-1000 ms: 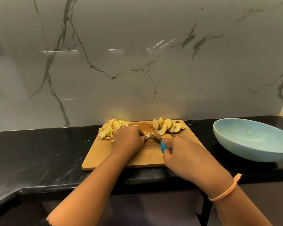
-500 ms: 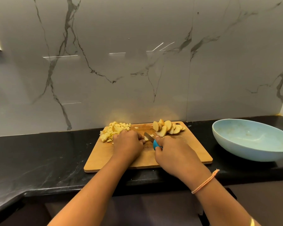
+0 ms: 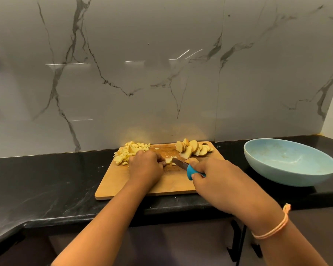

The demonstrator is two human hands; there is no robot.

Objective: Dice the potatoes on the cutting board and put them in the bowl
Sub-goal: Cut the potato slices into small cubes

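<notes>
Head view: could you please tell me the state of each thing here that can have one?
Cutting board: flat on the counter, in use.
Diced potato: heaped at the board's far left corner.
Potato slices: undiced, stacked at the far right corner.
Potato piece: under the knife, held by the left hand.
Knife: gripped by the right hand, blade on the piece.
Bowl: upright, no potato inside.

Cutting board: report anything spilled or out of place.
Mostly tidy. The diced potatoes crowd the cutting board's far-left corner, a few pieces at its very edge, perhaps on the counter. The bowl holds only smears.
</notes>
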